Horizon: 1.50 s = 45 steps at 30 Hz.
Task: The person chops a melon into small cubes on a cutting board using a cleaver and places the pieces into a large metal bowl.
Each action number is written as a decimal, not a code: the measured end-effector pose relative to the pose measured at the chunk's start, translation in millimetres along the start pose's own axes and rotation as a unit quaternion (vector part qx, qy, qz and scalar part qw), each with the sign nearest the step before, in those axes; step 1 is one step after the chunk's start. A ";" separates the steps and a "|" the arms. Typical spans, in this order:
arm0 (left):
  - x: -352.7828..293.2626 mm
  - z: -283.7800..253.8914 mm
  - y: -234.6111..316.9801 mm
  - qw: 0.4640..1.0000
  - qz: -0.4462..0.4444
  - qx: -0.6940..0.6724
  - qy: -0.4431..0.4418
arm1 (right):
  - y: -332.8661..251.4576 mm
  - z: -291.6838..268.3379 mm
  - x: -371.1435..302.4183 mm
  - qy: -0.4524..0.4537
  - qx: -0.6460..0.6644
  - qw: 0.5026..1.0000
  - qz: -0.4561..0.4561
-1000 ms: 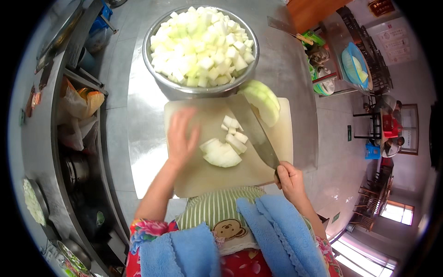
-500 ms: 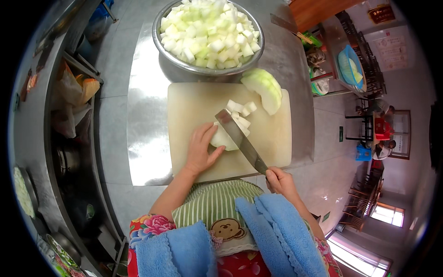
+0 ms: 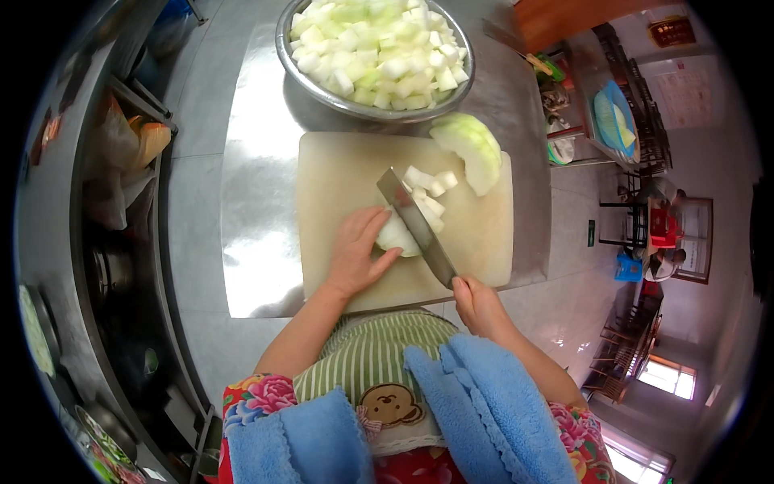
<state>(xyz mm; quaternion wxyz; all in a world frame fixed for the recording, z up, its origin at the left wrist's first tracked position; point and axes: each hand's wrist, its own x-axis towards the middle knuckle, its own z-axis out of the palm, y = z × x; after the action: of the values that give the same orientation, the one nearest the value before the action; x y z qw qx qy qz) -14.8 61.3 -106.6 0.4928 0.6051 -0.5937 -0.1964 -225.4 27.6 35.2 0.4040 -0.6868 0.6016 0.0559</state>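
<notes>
Nearest, at the lower edge of the frame: blue towelling sleeves [image 3: 484,403] and a green striped apron [image 3: 379,355], with both forearms rising toward mid-frame.

Right hand [image 3: 477,305], lower centre-right: fingers wrapped tight around the handle of a cleaver [image 3: 415,226]. Blade runs diagonally up and left, edge down against the pale melon piece [image 3: 397,238].

Left hand [image 3: 355,254], centre: palm down on the cutting board [image 3: 339,177], fingers curled together and pressing the melon piece from the left, fingertips just beside the blade.

Cut cubes [image 3: 427,187]: small pale heap on the board, right of the blade, touching it.

Melon wedge [image 3: 472,149]: pale green, peeled, lying at the board's upper right corner, overhanging the edge slightly.

Steel table [image 3: 258,202]: shiny sheet under the board.

Metal bowl [image 3: 322,93]: top centre, heaped with pale diced melon, just beyond the board's far edge.

Shelving with bags [image 3: 121,153]: left rim.

Blue basket [image 3: 613,121]: upper right.
</notes>
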 end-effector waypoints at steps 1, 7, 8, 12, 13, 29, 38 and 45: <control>0.6 0.2 0.7 1.000 0.001 -0.002 -0.005 | 5.9 7.3 8.9 0.003 0.004 1.000 -0.003; -2.5 4.9 -2.9 1.000 0.006 -0.010 0.008 | 38.3 36.9 31.1 0.007 0.067 0.998 -0.019; -4.6 4.8 -3.7 1.000 0.003 -0.017 0.005 | 36.9 34.9 30.5 -0.005 0.083 0.997 -0.004; -6.3 3.3 -3.1 0.995 -0.048 -0.080 0.036 | 24.4 16.3 24.0 0.055 0.055 0.995 -0.065; -6.2 3.1 -2.6 0.990 -0.072 -0.106 0.053 | 26.1 14.4 17.5 0.095 0.017 0.987 -0.126; 33.3 -45.9 7.3 0.994 0.055 0.060 0.066 | 4.2 -47.8 -6.6 0.028 0.227 0.973 -0.021; -11.4 -4.8 -4.3 0.999 -0.016 -0.035 0.009 | 20.3 -23.5 -29.3 -0.031 0.221 0.974 0.037; -7.9 -6.4 -4.3 1.000 -0.010 -0.014 0.022 | 15.0 -11.3 -27.7 -0.023 0.162 0.985 0.051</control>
<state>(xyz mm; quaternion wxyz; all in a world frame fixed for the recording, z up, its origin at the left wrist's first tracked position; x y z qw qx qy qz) -9.0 70.1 -110.2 0.5122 0.6083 -0.5738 -0.1956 -250.6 42.9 51.0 0.5201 -0.5796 0.6273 -0.0059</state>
